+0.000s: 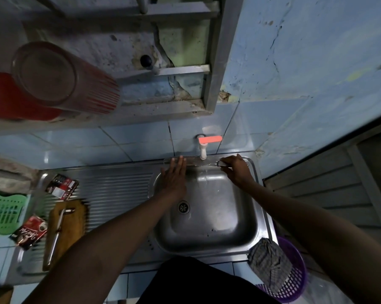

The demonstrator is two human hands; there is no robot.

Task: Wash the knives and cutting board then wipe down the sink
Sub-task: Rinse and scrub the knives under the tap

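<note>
A person stands at a steel sink (259, 220), seen from above, both bare arms reaching to its far rim at 12 o'clock. A knife (196, 162) lies across that rim under a white tap (203, 153) with an orange-red lever. The left hand (174, 178) lies flat, fingers straight and together, pressing the blade end. The right hand (236, 170) has its fingers curled round the knife's handle at about 1 o'clock.

At 9 o'clock, on the ribbed draining board (119, 189), a wooden cutting board (75, 218) lies with a second knife (58, 233) on top. Two printed sachets (62, 186) sit beside it, and a green plastic rack (5, 211) is further left. A checked cloth (268, 262) drapes the sink's near right corner at 5 o'clock, over a purple basket (294, 279).
</note>
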